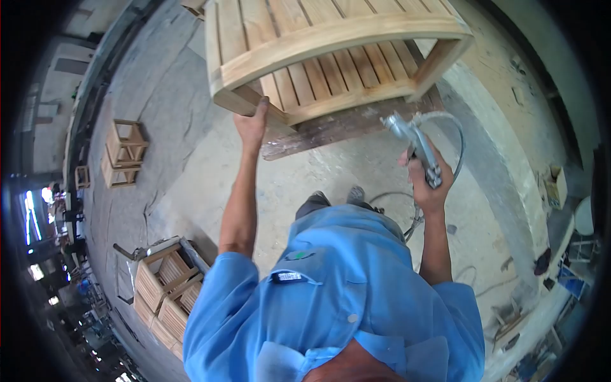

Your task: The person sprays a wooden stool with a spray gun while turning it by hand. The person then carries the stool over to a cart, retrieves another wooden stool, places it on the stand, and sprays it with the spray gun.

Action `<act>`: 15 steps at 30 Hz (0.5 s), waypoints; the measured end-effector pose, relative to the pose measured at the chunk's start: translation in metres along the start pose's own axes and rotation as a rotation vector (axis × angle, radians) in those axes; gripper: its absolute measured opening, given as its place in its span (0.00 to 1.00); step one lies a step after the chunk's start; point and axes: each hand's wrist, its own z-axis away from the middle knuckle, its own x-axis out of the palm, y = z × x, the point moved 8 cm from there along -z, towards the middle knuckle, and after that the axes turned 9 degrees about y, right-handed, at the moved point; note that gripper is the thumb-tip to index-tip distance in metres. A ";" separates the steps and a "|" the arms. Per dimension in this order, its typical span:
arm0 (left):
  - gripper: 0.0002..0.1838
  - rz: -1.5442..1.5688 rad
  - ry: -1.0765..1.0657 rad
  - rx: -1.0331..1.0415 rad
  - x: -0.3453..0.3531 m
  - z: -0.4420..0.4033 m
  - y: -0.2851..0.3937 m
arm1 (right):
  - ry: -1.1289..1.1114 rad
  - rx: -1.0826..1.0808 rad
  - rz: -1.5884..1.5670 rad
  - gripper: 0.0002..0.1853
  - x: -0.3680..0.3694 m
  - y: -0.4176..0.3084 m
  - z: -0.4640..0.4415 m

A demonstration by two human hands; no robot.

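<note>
My left hand point(252, 127) is closed around the near left leg of a slatted wooden bench point(344, 39), its thumb pointing up along the wood. The bench has a slatted top and a lower slatted shelf, and it rests on a worn wooden board point(337, 132). To the right, my right hand point(431, 184) grips the handle of a metal spray gun point(412, 139). The gun's nozzle points up and left toward the bench, apart from it. A thin hose point(461, 137) loops beside the gun.
Small wooden stools point(124, 153) stand on the concrete floor at the left. A cart point(149, 248) at lower left carries more slatted wooden pieces point(172, 280). Hose lies on the floor near my feet point(356, 194). A box point(555, 188) sits along the right side.
</note>
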 end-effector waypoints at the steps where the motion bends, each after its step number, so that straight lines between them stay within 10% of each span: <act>1: 0.15 -0.007 0.040 0.001 0.002 -0.003 0.007 | -0.025 -0.015 -0.051 0.25 0.004 -0.007 0.003; 15: 0.24 -0.216 0.037 0.021 0.047 -0.129 0.091 | -0.092 -0.487 -0.213 0.30 0.113 -0.125 -0.064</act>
